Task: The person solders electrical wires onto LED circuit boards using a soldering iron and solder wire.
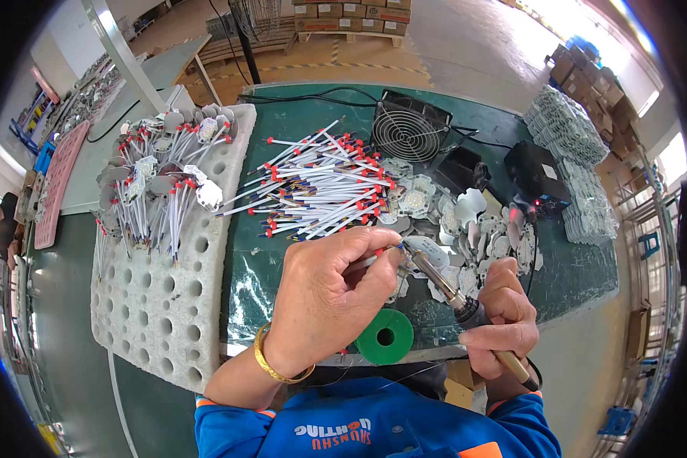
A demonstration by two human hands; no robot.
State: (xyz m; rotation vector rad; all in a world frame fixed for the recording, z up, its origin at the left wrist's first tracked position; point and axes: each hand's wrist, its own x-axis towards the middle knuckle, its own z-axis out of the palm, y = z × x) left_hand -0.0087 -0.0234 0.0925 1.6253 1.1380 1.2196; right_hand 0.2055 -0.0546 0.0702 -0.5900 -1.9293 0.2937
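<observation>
Green counter (572,267) is cluttered as usual, big pile of white wires (320,187) up top. Left hand (332,294) pinches one wire (370,259) shut, its end pointing right at the round board (427,248). Right hand (504,313) has its grip wrapped around the soldering iron (454,294), tip angled up-left, meeting the wire end.

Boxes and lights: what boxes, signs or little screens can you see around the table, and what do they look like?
Cardboard boxes: brown, stacked on a pallet at the far top.
More cardboard boxes: brown, piled at the upper right.
Black box: on the table's right side, with small red lights; no readable screen.
Pink tray: flat, far left.
No signs show.
</observation>
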